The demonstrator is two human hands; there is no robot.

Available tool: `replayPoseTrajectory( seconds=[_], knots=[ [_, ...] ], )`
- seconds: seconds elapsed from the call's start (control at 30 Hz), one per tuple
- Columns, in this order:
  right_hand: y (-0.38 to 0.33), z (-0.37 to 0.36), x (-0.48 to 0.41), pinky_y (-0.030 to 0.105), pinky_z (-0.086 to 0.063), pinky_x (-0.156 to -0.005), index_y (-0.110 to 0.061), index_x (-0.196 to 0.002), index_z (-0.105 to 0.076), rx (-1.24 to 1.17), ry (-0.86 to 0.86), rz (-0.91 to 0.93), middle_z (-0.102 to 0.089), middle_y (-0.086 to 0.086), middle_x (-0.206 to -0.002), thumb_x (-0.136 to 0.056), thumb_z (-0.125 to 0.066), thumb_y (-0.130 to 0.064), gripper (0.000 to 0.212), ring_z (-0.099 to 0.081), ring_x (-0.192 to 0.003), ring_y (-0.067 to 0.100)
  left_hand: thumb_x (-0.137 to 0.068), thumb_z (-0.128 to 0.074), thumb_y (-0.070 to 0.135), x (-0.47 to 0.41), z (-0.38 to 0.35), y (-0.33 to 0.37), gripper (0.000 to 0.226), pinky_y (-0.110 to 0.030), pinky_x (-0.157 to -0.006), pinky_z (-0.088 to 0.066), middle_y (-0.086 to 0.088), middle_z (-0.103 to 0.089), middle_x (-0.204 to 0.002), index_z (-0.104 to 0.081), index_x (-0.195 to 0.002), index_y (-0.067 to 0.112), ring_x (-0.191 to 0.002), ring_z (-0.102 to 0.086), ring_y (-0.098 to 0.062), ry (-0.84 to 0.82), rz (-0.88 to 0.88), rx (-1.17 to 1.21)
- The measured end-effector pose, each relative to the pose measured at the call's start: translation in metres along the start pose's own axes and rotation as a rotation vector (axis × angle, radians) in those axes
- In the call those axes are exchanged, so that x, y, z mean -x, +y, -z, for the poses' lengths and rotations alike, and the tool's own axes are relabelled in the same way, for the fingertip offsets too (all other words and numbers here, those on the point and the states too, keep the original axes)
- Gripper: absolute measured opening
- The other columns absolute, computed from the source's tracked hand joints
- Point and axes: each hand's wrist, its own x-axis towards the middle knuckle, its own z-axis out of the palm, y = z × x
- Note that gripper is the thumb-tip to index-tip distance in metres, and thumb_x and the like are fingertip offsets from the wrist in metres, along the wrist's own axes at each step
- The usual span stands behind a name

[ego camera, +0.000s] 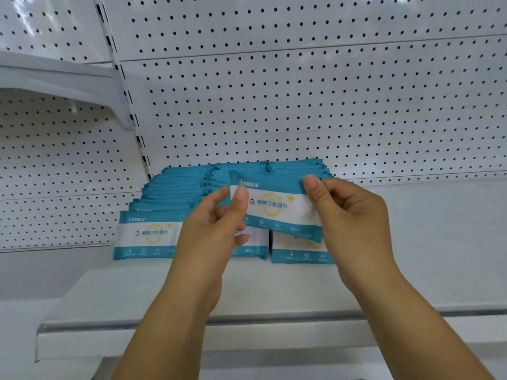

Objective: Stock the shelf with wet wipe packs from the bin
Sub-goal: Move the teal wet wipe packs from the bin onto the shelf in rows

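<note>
One wet wipe pack (pixel 277 207) pinched at side edges by left hand (pixel 211 229), right hand (pixel 354 215), above rows (pixel 175 187); shelf (pixel 411 256) bare rightward.

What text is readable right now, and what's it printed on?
"酒精卫生湿巾": white band of the held pack.
"酒精卫生湿巾": white band of the left front pack.
"10", then blurred characters: bottom strip of those two packs and of the middle front pack.
Brand line on the teal top strips: too blurred to read.
Icon captions, including on the right front pack: too small.
</note>
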Motion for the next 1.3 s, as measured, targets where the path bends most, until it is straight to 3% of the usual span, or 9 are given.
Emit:
replayPoseTrajectory(
  seconds=[0.13,0.37,0.5,0.63,0.73,0.8,0.9,1.03,1.3],
  knots=[
    [0.007,-0.005,0.0,0.041,-0.06,-0.079,-0.016,-0.079,-0.078,-0.091,-0.069,-0.173,-0.078,-0.001,-0.083,-0.092,-0.068,-0.036,0.026,-0.074,-0.08,0.021,-0.087,-0.068,0.049,-0.004,0.014,-0.002,0.027,-0.019,-0.075,-0.044,0.009,-0.072,-0.104,-0.072,-0.106,0.031,-0.098,-0.064,-0.006,0.083,-0.064,-0.12],
    [0.011,-0.013,0.004,0.07,-0.049,-0.089,0.001,-0.093,-0.068,-0.107,-0.164,-0.284,-0.071,0.026,-0.1,-0.085,-0.071,-0.052,0.053,-0.064,-0.099,0.051,-0.093,-0.066,0.03,-0.005,0.031,-0.003,0.018,-0.042,-0.089,-0.054,-0.004,-0.077,-0.09,-0.071,-0.091,0.013,-0.084,-0.068,-0.016,0.061,-0.004,-0.011],
    [0.006,-0.013,0.006,0.052,-0.059,-0.086,-0.018,-0.099,-0.069,-0.092,-0.26,-0.285,-0.079,0.004,-0.088,-0.084,-0.075,-0.033,0.021,-0.076,-0.082,0.022,-0.093,-0.067,0.029,-0.006,0.038,-0.005,0.018,-0.042,-0.087,-0.055,-0.002,-0.078,-0.085,-0.072,-0.091,0.012,-0.085,-0.068,-0.018,0.106,-0.01,-0.039],
    [0.01,-0.02,0.015,0.025,-0.058,-0.08,-0.037,-0.107,-0.067,0.277,-0.417,-0.119,-0.074,-0.014,-0.098,-0.059,-0.093,-0.035,0.055,-0.069,-0.088,0.001,-0.091,-0.071,0.027,-0.007,0.051,-0.006,0.016,-0.04,-0.084,-0.056,-0.001,-0.076,-0.077,-0.071,-0.085,0.013,-0.078,-0.071,-0.018,0.143,-0.064,-0.191],
    [0.02,-0.028,0.019,0.007,-0.044,-0.078,-0.043,-0.112,-0.066,0.457,-0.496,-0.019,-0.068,-0.022,-0.103,-0.062,-0.094,-0.03,0.058,-0.06,-0.094,-0.007,-0.084,-0.079,0.02,-0.009,0.067,-0.007,0.013,-0.016,-0.068,-0.053,-0.001,-0.074,-0.079,-0.068,-0.084,0.014,-0.076,-0.069,-0.015,0.137,-0.139,-0.479],
    [0.025,-0.034,0.022,0.008,-0.042,-0.088,-0.038,-0.12,-0.066,0.524,-0.499,0.049,-0.065,-0.024,-0.111,-0.067,-0.092,-0.027,0.06,-0.058,-0.1,-0.003,-0.073,-0.087,0.019,-0.011,0.077,-0.011,0.027,-0.008,-0.064,-0.045,0.006,-0.069,-0.088,-0.066,-0.09,0.021,-0.08,-0.062,-0.008,0.107,-0.194,-0.689],
    [0.034,-0.042,0.021,0.002,-0.031,-0.092,-0.028,-0.124,-0.067,0.598,-0.476,0.166,-0.061,-0.017,-0.111,-0.069,-0.091,-0.025,0.06,-0.052,-0.107,0.002,-0.065,-0.092,0.026,-0.013,0.084,-0.017,0.063,-0.014,-0.089,-0.035,0.018,-0.056,-0.122,-0.059,-0.118,0.034,-0.112,-0.046,-0.005,0.053,-0.29,-0.904],
    [0.047,-0.05,0.015,0.029,-0.036,-0.092,-0.022,-0.121,-0.07,0.728,-0.384,0.362,-0.064,-0.007,-0.11,-0.068,-0.09,-0.027,0.057,-0.047,-0.108,0.016,-0.068,-0.089,0.037,-0.017,0.085,-0.022,0.095,-0.029,-0.121,-0.012,0.017,-0.027,-0.158,-0.039,-0.149,0.033,-0.147,-0.012,-0.007,0.02,-0.331,-1.073],
    [0.049,-0.051,0.01,0.024,-0.005,-0.099,-0.039,-0.144,-0.048,0.954,-0.484,0.372,-0.041,-0.013,-0.149,-0.065,-0.087,-0.047,0.088,-0.023,-0.137,0.008,-0.071,-0.085,0.046,-0.031,0.09,-0.033,0.083,-0.044,-0.124,0.008,0.011,-0.015,-0.165,-0.043,-0.142,0.038,-0.152,0.007,-0.008,0.021,-0.308,-1.103]
  ],
)
